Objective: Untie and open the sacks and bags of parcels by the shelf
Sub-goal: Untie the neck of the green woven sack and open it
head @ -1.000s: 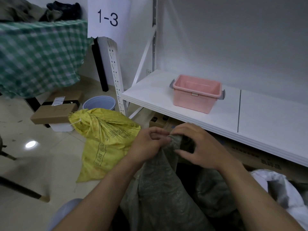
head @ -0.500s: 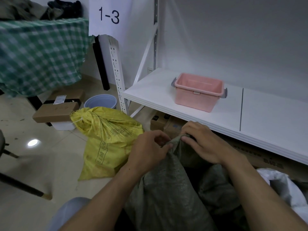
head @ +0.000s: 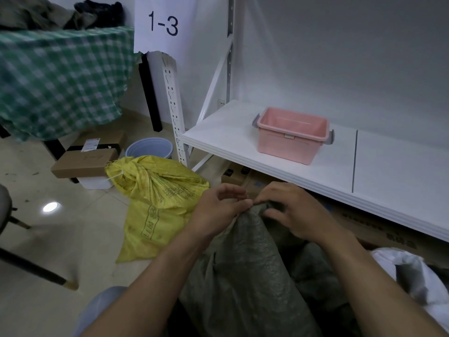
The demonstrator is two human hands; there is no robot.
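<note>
Two hands close together at the bunched top of grey-green sack [head: 247, 268], near centre, upright between the forearms and just in front of white shelf [head: 230, 142]. Neck pinched between thumb and forefinger of left hand [head: 218, 210]; right hand [head: 294, 215] curled over the same neck from the right, fingertips on the weave. Tie itself too small to make out. Left of it, on the tiled floor, yellow sack [head: 158, 198], slumped, neck knotted with pale cord. Farther left: cardboard boxes [head: 82, 164] and blue bucket [head: 149, 148], beside a green checked cloth [head: 56, 79]. Pink basket [head: 291, 136] on the shelf. White bag [head: 393, 257] at near right, just beside the grey-green sack or touching; cannot tell which
</note>
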